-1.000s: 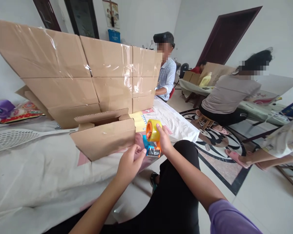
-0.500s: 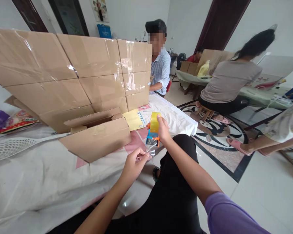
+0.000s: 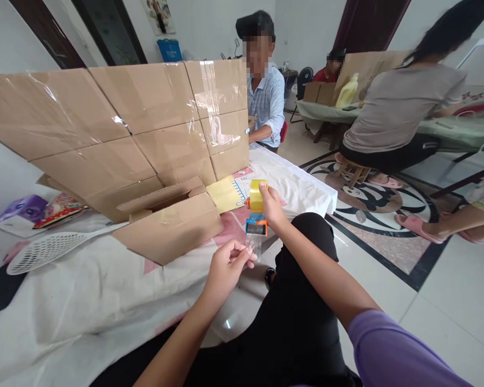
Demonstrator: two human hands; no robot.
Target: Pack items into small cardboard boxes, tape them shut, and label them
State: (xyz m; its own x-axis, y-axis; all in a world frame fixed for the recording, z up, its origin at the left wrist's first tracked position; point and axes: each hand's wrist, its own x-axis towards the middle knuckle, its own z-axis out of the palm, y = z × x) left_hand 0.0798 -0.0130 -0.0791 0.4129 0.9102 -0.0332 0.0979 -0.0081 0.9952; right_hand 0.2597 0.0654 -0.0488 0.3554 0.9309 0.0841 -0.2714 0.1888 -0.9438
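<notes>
My right hand (image 3: 271, 204) is closed around a tape dispenser (image 3: 256, 224) with blue and orange parts and a yellow roll of tape (image 3: 258, 194). From the dispenser's lower end a short strip of clear tape (image 3: 253, 246) hangs down. The fingertips of my left hand (image 3: 230, 263) pinch the loose end of that strip. Left of both hands, an open cardboard box (image 3: 181, 228) lies on the cloth-covered table (image 3: 84, 301), apart from them.
Behind the open box stands a wall of taped cardboard boxes (image 3: 165, 118). A white perforated scoop (image 3: 52, 247) lies at the left, near colourful packages (image 3: 60, 209). A yellow sheet (image 3: 228, 194) is by the box. A person (image 3: 266, 102) sits across; others sit at another table (image 3: 322, 115).
The view has shifted a little, so the boxes and people sit differently in it. The strip between my left fingers and the dispenser looks flatter and less bunched. Both hands keep their hold.
</notes>
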